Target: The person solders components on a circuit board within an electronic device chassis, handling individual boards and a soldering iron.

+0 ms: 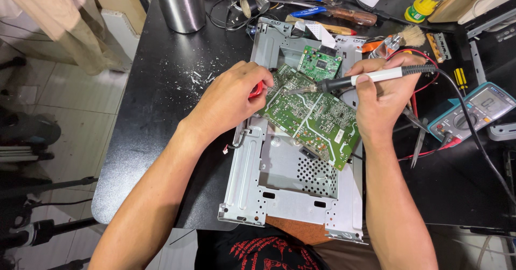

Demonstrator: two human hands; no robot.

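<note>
Black bench (161,87); soldering iron (365,77) lies crosswise, tip leftward onto board (312,117).

The bare black table (161,87) left of the metal chassis (285,195) is free; tools (333,12) behind and the multimeter (473,111) at right block passage.

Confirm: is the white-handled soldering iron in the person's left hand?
No, the right hand grips the white-handled soldering iron, tip on the large green circuit board; the left hand holds a small red object.
</note>
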